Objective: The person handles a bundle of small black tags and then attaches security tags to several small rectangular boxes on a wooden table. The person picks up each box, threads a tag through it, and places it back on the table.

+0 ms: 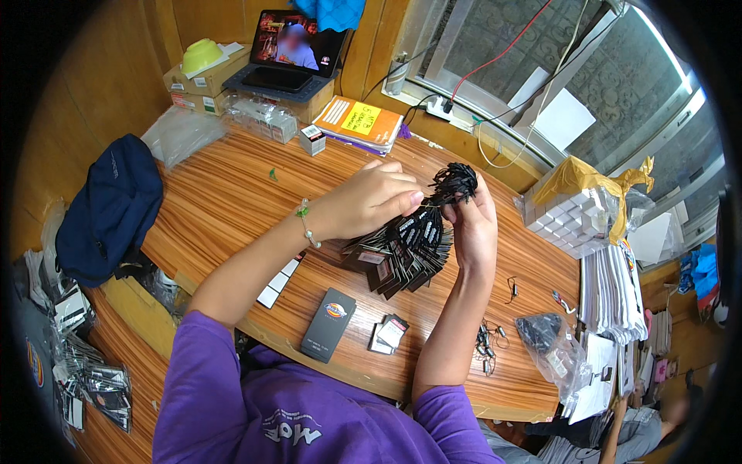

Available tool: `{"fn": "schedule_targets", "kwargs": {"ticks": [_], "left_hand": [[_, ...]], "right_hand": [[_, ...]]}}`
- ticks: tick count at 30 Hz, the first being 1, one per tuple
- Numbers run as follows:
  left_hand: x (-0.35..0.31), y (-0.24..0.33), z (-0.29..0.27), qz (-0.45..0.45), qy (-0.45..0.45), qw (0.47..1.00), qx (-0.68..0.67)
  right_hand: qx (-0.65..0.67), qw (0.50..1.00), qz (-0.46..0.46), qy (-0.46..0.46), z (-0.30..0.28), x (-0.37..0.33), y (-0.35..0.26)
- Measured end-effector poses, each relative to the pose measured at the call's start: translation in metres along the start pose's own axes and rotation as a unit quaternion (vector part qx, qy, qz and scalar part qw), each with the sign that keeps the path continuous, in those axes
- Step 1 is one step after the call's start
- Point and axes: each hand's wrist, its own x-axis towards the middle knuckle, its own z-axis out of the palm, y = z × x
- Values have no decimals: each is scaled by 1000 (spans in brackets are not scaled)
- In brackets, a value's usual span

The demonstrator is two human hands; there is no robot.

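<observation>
A thick bundle of black hang tags [402, 251] fans out over the table, its black strings [454, 182] gathered into a looped bunch at the top. My right hand [473, 224] is closed round the neck of that bunch, thumb toward me. From the left, my left hand [379, 197] pinches beside the same neck, on what looks like a thin yellowish band; its fingertips partly cover it. Nearer me lie a dark grey card tag [328, 325] and a small stack of black and white tags [389, 334]. A white label strip [280, 280] sits below my left forearm.
Black cord pieces [487, 346] and a clear bag [553, 348] lie at right, by paper stacks [610, 298] and wrapped white boxes [568, 216]. Behind are notebooks [359, 124], a small box [312, 140] and a tablet [297, 46]. A navy bag [108, 209] hangs over the left edge.
</observation>
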Motion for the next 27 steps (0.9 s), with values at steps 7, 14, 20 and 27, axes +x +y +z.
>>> {"fn": "schedule_targets", "kwargs": {"ticks": [7, 14, 20, 27], "left_hand": [[2, 2, -4, -1, -16, 1000, 12], [4, 4, 1, 12, -17, 1000, 18], [3, 14, 3, 30, -3, 996, 79], [-1, 23, 15, 97, 82, 978, 163]], "right_hand": [[25, 998, 36, 34, 0, 0, 1], [-25, 998, 51, 37, 2, -4, -6], [-49, 998, 38, 31, 6, -5, -5], [-62, 997, 32, 22, 8, -4, -4]]}}
